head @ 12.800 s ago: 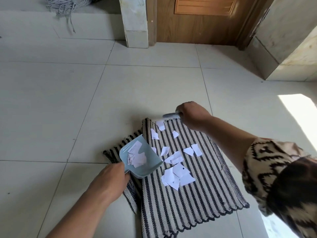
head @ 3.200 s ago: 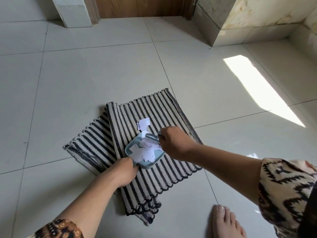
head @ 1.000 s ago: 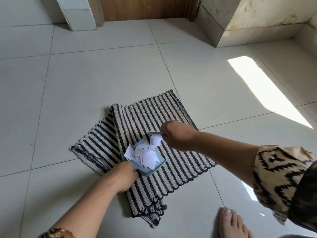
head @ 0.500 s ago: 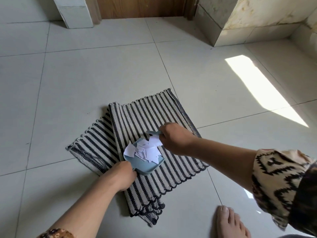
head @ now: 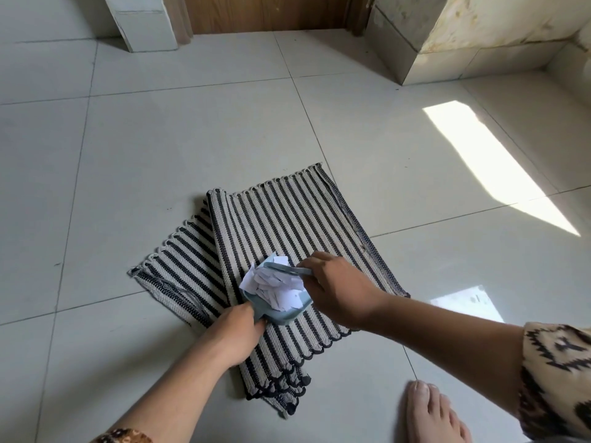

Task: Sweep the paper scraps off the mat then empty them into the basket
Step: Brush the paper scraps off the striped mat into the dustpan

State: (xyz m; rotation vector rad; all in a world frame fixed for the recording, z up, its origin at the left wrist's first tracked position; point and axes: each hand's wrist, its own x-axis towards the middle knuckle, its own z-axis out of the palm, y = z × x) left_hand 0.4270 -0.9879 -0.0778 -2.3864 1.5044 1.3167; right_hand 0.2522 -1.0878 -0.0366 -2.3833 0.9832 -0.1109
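A black-and-cream striped mat (head: 287, 225) lies on the tiled floor, its left part folded over itself. A small pale blue dustpan (head: 281, 314) rests on the mat's near half, piled with white paper scraps (head: 276, 287). My left hand (head: 235, 335) grips the dustpan's handle from below left. My right hand (head: 335, 287) is closed on a small blue brush (head: 287, 269) whose head lies across the top of the scrap pile. No loose scraps show on the mat. No basket is in view.
A bare foot (head: 431, 414) stands on the tiles at the lower right. A wooden door (head: 271, 11), a white pillar (head: 144, 20) and a tiled wall corner (head: 399, 43) line the far side. A sunlit patch (head: 489, 161) falls on the floor at the right.
The scattered scraps went from the mat into the dustpan. Over the last second the brush pressed the last scrap onto the pile, and the hands shifted slightly.
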